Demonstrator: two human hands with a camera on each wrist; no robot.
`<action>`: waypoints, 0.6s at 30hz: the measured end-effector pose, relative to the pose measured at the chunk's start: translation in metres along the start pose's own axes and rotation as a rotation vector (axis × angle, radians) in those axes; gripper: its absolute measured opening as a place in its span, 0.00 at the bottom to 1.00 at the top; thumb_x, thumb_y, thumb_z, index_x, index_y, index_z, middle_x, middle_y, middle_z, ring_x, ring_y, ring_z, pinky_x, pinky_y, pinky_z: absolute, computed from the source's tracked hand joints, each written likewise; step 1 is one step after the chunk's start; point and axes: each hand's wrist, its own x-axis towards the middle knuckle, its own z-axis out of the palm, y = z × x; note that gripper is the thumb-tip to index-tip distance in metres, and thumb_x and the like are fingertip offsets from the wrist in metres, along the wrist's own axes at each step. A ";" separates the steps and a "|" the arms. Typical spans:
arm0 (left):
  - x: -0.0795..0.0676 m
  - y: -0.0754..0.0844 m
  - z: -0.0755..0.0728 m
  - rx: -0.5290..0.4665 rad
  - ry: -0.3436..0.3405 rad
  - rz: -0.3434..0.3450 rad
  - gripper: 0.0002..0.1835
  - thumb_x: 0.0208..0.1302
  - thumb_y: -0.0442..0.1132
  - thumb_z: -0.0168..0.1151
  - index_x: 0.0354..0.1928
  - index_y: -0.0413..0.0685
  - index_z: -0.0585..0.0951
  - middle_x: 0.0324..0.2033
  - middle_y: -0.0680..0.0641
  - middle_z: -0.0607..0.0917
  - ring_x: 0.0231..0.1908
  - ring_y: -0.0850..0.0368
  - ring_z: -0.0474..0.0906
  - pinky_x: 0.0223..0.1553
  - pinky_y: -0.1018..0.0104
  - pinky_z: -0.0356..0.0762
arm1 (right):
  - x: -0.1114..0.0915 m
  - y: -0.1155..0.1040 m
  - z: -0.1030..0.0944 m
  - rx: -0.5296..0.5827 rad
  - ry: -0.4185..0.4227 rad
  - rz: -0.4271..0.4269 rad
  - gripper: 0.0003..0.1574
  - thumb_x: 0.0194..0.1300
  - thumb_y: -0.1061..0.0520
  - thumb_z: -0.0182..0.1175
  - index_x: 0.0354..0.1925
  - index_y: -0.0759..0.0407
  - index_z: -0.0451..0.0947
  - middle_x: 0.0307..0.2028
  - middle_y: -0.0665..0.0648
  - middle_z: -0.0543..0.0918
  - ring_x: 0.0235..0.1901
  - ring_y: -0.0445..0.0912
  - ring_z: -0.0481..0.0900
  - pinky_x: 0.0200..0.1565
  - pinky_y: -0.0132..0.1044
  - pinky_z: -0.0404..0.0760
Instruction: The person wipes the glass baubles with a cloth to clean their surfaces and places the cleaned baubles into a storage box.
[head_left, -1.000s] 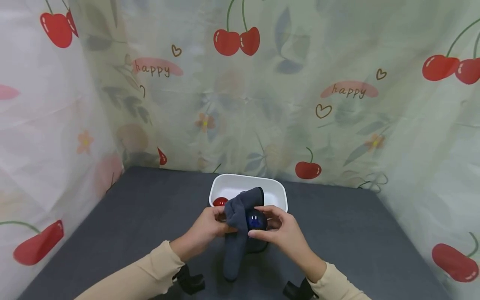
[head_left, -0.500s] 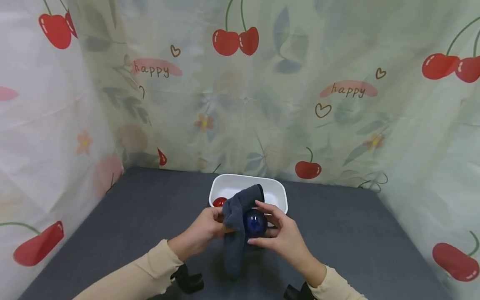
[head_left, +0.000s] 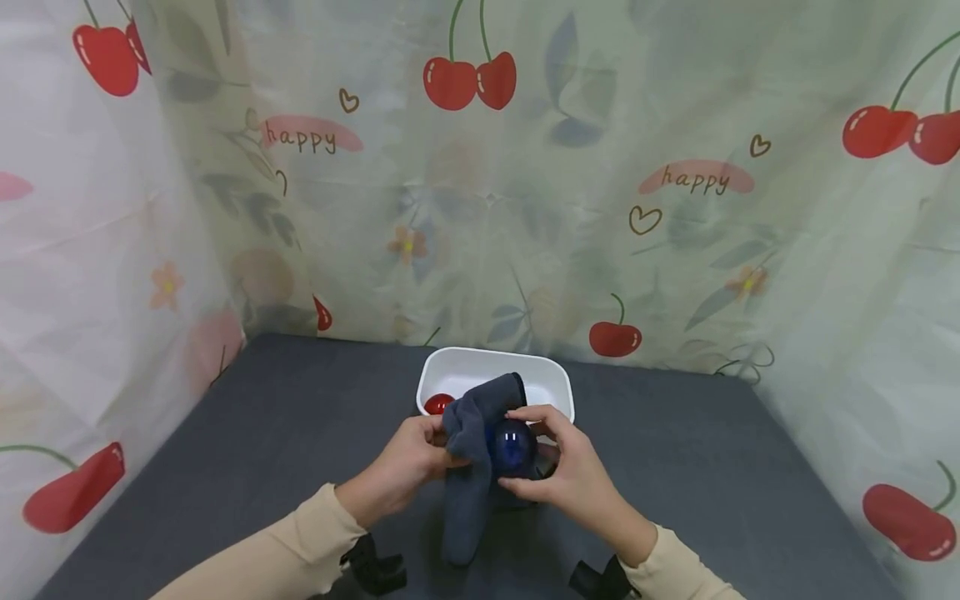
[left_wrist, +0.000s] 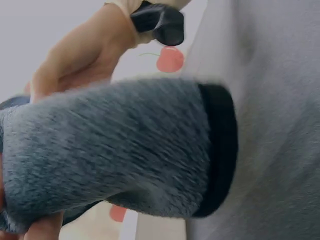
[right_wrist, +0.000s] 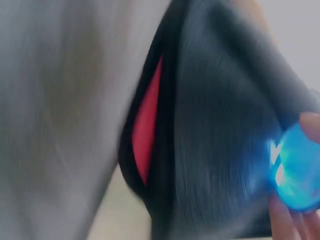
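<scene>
In the head view my left hand [head_left: 397, 467] grips a bunched dark grey cloth [head_left: 468, 450], whose loose end hangs down below. My right hand [head_left: 573, 467] holds a shiny blue glass ball [head_left: 514, 447] between thumb and fingers, right up against the cloth. Fuzzy pile and a black edge show on the cloth [left_wrist: 110, 145] in the left wrist view. Seen from the right wrist, the ball [right_wrist: 299, 167] looks bright translucent blue beside the cloth [right_wrist: 220, 140]. The cloth hides some of the left fingertips.
A white rectangular tub [head_left: 553, 385] stands just behind the hands, with a red ball [head_left: 438, 403] at its left end. Dark grey fabric covers the table [head_left: 315, 400]. A cherry-patterned curtain [head_left: 480, 208] encloses the back and sides.
The right fingers have shifted around the blue ball, and more of it shows now. The cloth has shifted slightly in the left hand. The tub and red ball have stayed in place.
</scene>
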 end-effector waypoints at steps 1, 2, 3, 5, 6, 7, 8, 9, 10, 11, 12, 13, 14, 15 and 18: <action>0.000 0.001 -0.001 0.004 -0.008 0.002 0.22 0.55 0.27 0.63 0.54 0.26 0.77 0.35 0.50 0.87 0.35 0.61 0.82 0.41 0.65 0.82 | -0.001 0.001 0.001 0.040 -0.008 0.008 0.44 0.41 0.63 0.79 0.57 0.52 0.72 0.54 0.54 0.76 0.50 0.43 0.78 0.47 0.33 0.82; 0.001 0.002 -0.001 0.011 -0.022 0.008 0.23 0.56 0.27 0.63 0.55 0.26 0.76 0.36 0.49 0.87 0.37 0.61 0.82 0.42 0.65 0.82 | -0.001 0.002 0.002 0.066 -0.017 0.006 0.44 0.42 0.65 0.78 0.58 0.53 0.70 0.55 0.55 0.76 0.52 0.44 0.78 0.49 0.33 0.81; 0.001 0.003 -0.001 0.017 -0.037 0.012 0.24 0.55 0.27 0.63 0.56 0.26 0.75 0.38 0.48 0.87 0.38 0.61 0.82 0.43 0.65 0.81 | -0.002 0.002 0.003 0.056 -0.023 -0.008 0.45 0.42 0.65 0.78 0.58 0.53 0.69 0.56 0.55 0.76 0.54 0.45 0.77 0.51 0.34 0.80; 0.002 0.003 -0.002 0.043 -0.068 0.019 0.26 0.54 0.27 0.64 0.58 0.27 0.74 0.42 0.45 0.86 0.40 0.61 0.82 0.44 0.65 0.81 | -0.002 0.003 0.004 -0.078 -0.012 -0.077 0.47 0.40 0.63 0.79 0.59 0.52 0.71 0.55 0.53 0.77 0.55 0.44 0.76 0.54 0.35 0.79; 0.002 0.003 -0.003 0.062 -0.082 0.022 0.27 0.54 0.27 0.64 0.59 0.28 0.74 0.44 0.43 0.86 0.41 0.60 0.82 0.45 0.65 0.81 | -0.002 0.004 0.005 -0.168 -0.002 -0.116 0.47 0.38 0.62 0.80 0.58 0.51 0.72 0.54 0.51 0.79 0.55 0.44 0.77 0.54 0.36 0.79; 0.002 0.003 -0.003 0.079 -0.093 0.026 0.28 0.53 0.27 0.65 0.59 0.28 0.74 0.46 0.41 0.86 0.42 0.60 0.82 0.45 0.65 0.81 | -0.003 0.004 0.006 -0.259 0.011 -0.152 0.48 0.36 0.60 0.82 0.58 0.51 0.73 0.53 0.49 0.80 0.54 0.43 0.77 0.54 0.36 0.78; 0.002 0.003 -0.003 0.098 -0.099 0.028 0.29 0.53 0.28 0.66 0.59 0.29 0.74 0.47 0.40 0.85 0.43 0.60 0.82 0.46 0.64 0.81 | -0.003 0.004 0.006 -0.331 0.023 -0.179 0.48 0.34 0.59 0.82 0.57 0.50 0.74 0.52 0.48 0.80 0.52 0.43 0.77 0.54 0.37 0.79; 0.003 0.003 -0.003 0.118 -0.096 0.029 0.29 0.53 0.28 0.66 0.59 0.30 0.75 0.48 0.39 0.85 0.43 0.59 0.82 0.46 0.63 0.81 | -0.003 0.005 0.006 -0.379 0.033 -0.194 0.48 0.33 0.57 0.83 0.56 0.49 0.75 0.51 0.47 0.81 0.51 0.42 0.78 0.53 0.38 0.79; 0.003 0.002 -0.004 0.142 -0.086 0.030 0.28 0.53 0.29 0.67 0.59 0.31 0.76 0.48 0.39 0.85 0.43 0.59 0.82 0.45 0.63 0.82 | -0.004 0.005 0.006 -0.387 0.036 -0.195 0.47 0.32 0.57 0.83 0.55 0.49 0.76 0.50 0.46 0.81 0.49 0.42 0.78 0.51 0.37 0.80; 0.003 0.002 -0.004 0.158 -0.072 0.027 0.27 0.53 0.30 0.67 0.58 0.31 0.77 0.47 0.39 0.85 0.41 0.59 0.83 0.44 0.63 0.82 | -0.004 0.005 0.006 -0.350 0.029 -0.176 0.46 0.33 0.57 0.83 0.54 0.50 0.77 0.49 0.47 0.81 0.48 0.41 0.79 0.49 0.36 0.81; 0.002 0.002 -0.005 0.160 -0.058 0.023 0.26 0.53 0.30 0.67 0.57 0.31 0.77 0.45 0.39 0.86 0.40 0.60 0.83 0.43 0.62 0.83 | -0.005 0.006 0.006 -0.283 0.017 -0.142 0.46 0.34 0.58 0.83 0.54 0.50 0.76 0.49 0.47 0.81 0.46 0.42 0.79 0.48 0.35 0.82; 0.002 0.001 -0.005 0.154 -0.044 0.016 0.25 0.53 0.29 0.67 0.56 0.30 0.77 0.44 0.40 0.86 0.39 0.60 0.83 0.42 0.63 0.83 | -0.005 0.006 0.006 -0.203 0.009 -0.104 0.45 0.35 0.59 0.82 0.55 0.50 0.76 0.50 0.49 0.81 0.46 0.42 0.79 0.47 0.34 0.83; 0.001 0.001 -0.006 0.143 -0.033 0.009 0.24 0.54 0.28 0.66 0.55 0.29 0.78 0.41 0.42 0.87 0.37 0.60 0.83 0.41 0.63 0.83 | -0.005 0.006 0.006 -0.111 0.004 -0.068 0.45 0.36 0.60 0.82 0.55 0.51 0.75 0.51 0.50 0.80 0.45 0.42 0.79 0.46 0.34 0.83; 0.001 0.001 -0.006 0.125 -0.026 0.004 0.23 0.54 0.28 0.66 0.54 0.27 0.78 0.39 0.44 0.87 0.36 0.61 0.83 0.40 0.64 0.83 | -0.005 0.006 0.006 -0.014 0.004 -0.028 0.45 0.38 0.61 0.81 0.56 0.52 0.75 0.52 0.52 0.79 0.45 0.42 0.79 0.45 0.34 0.83; 0.001 0.002 -0.007 0.028 -0.077 -0.002 0.22 0.56 0.28 0.62 0.54 0.25 0.76 0.37 0.50 0.86 0.35 0.62 0.83 0.40 0.66 0.82 | -0.004 0.007 0.006 0.189 0.011 0.023 0.44 0.40 0.65 0.79 0.57 0.56 0.72 0.54 0.58 0.75 0.47 0.40 0.78 0.44 0.35 0.84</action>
